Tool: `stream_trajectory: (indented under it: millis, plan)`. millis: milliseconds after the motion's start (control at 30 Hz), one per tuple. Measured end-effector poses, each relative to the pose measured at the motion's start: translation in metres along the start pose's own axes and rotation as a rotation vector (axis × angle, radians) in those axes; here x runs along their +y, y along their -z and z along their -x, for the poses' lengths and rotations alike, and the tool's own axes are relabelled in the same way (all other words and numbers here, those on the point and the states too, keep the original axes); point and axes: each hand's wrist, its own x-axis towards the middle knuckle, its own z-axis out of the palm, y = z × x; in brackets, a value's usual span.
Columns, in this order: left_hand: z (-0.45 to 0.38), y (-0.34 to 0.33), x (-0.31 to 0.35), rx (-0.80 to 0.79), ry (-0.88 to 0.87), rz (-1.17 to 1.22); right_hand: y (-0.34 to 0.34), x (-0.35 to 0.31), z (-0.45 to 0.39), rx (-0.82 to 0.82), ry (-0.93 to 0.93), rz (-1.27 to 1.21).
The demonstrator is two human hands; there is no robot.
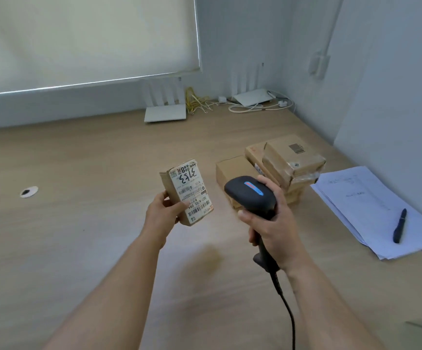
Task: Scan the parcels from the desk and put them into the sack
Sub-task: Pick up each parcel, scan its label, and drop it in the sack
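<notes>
Left hand (pixel 163 212) grips the parcel (pixel 186 192) from its near left end, thumb pressed on the white label, holding it up off the desk (pixel 78 236). The parcel's long axis runs near to far, label face up and turned right, toward the scanner. Right hand (pixel 271 223) is wrapped round the handle of the black scanner (pixel 250 193), whose head points left at the parcel, just beside it. Behind the scanner, a stack of boxes (pixel 280 165) sits on the desk. Right of that, papers (pixel 371 210) with a pen (pixel 400 226) on top.
</notes>
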Motion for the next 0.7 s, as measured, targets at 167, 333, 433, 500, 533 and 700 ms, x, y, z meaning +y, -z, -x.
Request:
stream_trajectory:
  millis: [167,333,433,500,533,700]
  plan:
    - [-0.005,0.029,0.010,0.035,-0.081,-0.079,-0.036,-0.005,0.004,-0.172,-0.017,-0.046]
    - [-0.009,0.054,0.016,0.078,-0.107,-0.142,-0.063,-0.012,0.007,-0.217,-0.031,-0.038]
    - [-0.011,0.067,0.019,0.091,-0.117,-0.157,-0.076,-0.016,0.009,-0.234,-0.035,-0.020]
    - [-0.012,0.076,0.019,0.098,-0.121,-0.163,-0.084,-0.017,0.011,-0.238,-0.031,-0.012]
    - [-0.013,0.080,0.020,0.099,-0.124,-0.164,-0.089,-0.018,0.013,-0.236,-0.026,-0.011]
    - [-0.014,0.101,0.018,0.079,-0.135,-0.145,-0.107,-0.018,0.021,-0.228,0.000,-0.017]
